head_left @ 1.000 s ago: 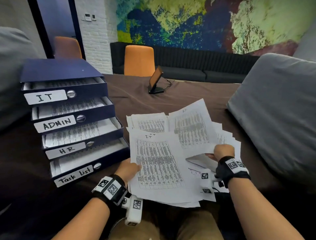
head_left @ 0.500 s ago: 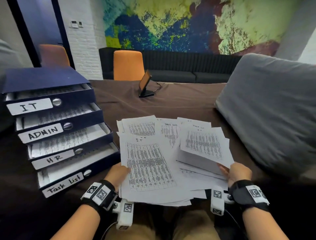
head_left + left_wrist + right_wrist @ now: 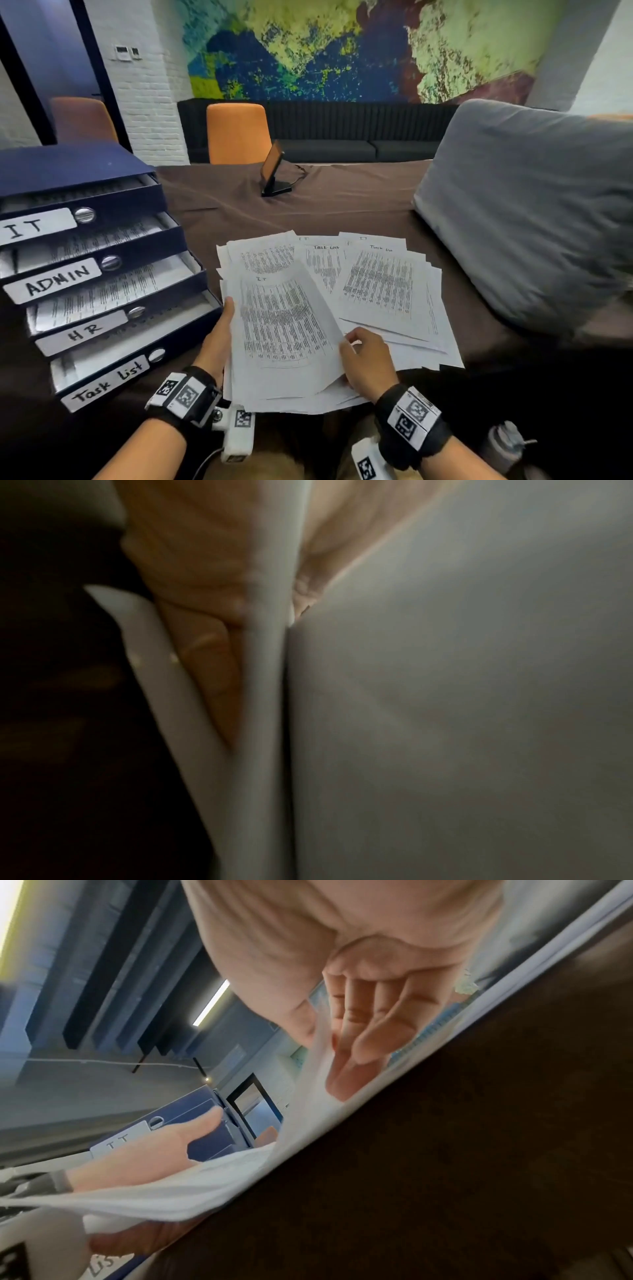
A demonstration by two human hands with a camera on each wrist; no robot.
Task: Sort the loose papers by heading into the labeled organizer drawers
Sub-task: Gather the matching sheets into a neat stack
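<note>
Loose papers (image 3: 387, 294) lie fanned in an overlapping heap at the near edge of the table (image 3: 342, 205), on its brown cloth. Left hand (image 3: 219, 339) grips the heap's left edge, thumb on top, fingers underneath between layers. Right hand (image 3: 366, 363) pinches the right edge of the top sheet (image 3: 284, 325), headed "IT": thumb over it, fingers fairly straight beneath, the sheet bowed up off the pile. Sheets headed "Task list" show further right in the heap. Just left of the heap stands a blue organizer (image 3: 85, 164). Its four drawers (image 3: 150, 251) are all pulled partly out in steps, labeled from the top IT, ADMIN, HR, Task list, with printed pages in each. Grey cushion (image 3: 531, 212) to the right. Mid-table, a phone (image 3: 272, 164) tilted on a stand. Beyond that, an orange chair (image 3: 238, 133), a dark sofa (image 3: 359, 144), a painted wall (image 3: 342, 48).
</note>
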